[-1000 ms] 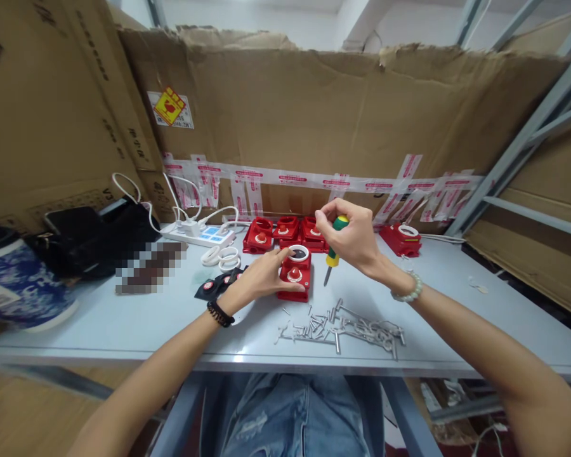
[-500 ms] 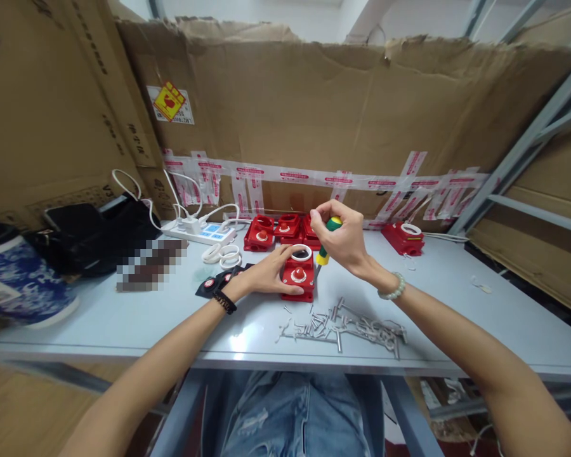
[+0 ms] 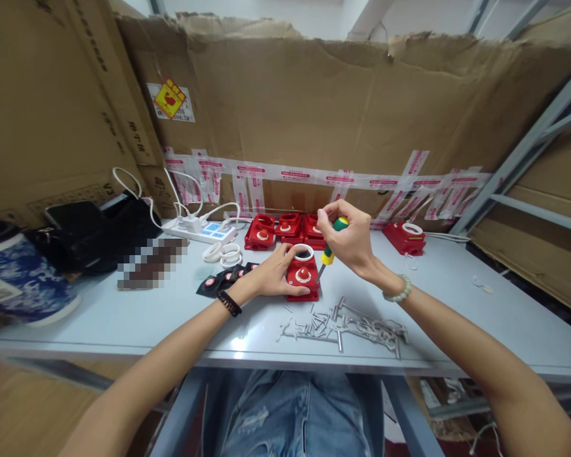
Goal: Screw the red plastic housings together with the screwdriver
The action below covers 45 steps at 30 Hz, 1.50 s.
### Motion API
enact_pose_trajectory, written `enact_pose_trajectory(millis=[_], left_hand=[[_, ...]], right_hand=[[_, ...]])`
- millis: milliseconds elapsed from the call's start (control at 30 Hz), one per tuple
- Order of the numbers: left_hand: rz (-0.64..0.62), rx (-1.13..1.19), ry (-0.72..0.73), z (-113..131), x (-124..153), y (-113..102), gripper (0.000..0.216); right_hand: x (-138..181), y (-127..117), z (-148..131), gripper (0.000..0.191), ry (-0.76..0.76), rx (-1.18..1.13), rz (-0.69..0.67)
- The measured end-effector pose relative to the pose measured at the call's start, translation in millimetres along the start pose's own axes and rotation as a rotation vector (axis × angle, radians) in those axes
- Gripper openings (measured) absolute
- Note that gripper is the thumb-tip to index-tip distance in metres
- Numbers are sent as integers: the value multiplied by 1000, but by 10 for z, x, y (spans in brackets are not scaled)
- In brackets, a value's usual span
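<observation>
A red box with a round knob and a white ring (image 3: pixel 303 277) stands on the table in front of me. Around its left side wraps my left hand (image 3: pixel 278 274), thumb along the near edge and fingers by the white ring. My right hand (image 3: pixel 349 236) is closed round the green and yellow handle of a screwdriver (image 3: pixel 328 255). The tool tilts, its metal tip touching the box's right side near a corner. Just nearer to me lie loose screws (image 3: pixel 318 324) and metal rods with white strings (image 3: pixel 374 331).
Several similar red boxes (image 3: pixel 261 233) stand behind, and another red box (image 3: pixel 403 238) sits at the right. White rings (image 3: pixel 230 256), black pieces with red discs (image 3: pixel 213 283) and a power strip (image 3: pixel 214 233) are at the left. Cardboard (image 3: pixel 285 101) walls the table's back.
The red box has shifted slightly to the right with my left hand. My right hand and the screwdriver have also moved a little right, the tip now on the box's right corner.
</observation>
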State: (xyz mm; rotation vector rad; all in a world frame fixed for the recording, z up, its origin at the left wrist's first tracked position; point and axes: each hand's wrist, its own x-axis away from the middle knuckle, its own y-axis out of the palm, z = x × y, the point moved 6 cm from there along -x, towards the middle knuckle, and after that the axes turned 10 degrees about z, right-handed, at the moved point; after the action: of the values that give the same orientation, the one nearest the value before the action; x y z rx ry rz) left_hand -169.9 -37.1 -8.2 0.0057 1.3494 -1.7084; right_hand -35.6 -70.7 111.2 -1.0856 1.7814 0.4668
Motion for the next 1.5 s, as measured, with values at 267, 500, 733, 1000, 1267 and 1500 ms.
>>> enact_pose_trajectory(millis=[267, 500, 733, 1000, 1267, 1500], left_hand=[[-4, -31, -13, 8, 14, -2, 83], [2, -27, -11, 1, 7, 0, 83], [8, -18, -7, 14, 6, -3, 81], [21, -22, -11, -16, 16, 12, 82], [-8, -25, -14, -5, 17, 23, 83], [-11, 4, -15, 9, 32, 14, 81]], right_hand=[[3, -37, -9, 17, 20, -14, 30], [10, -23, -19, 17, 23, -21, 18], [42, 14, -3, 18, -11, 51, 20], [15, 83, -236, 38, -149, 775, -288], [-10, 149, -404, 15, -255, 852, -664], [11, -22, -374, 18, -273, 581, -1044]])
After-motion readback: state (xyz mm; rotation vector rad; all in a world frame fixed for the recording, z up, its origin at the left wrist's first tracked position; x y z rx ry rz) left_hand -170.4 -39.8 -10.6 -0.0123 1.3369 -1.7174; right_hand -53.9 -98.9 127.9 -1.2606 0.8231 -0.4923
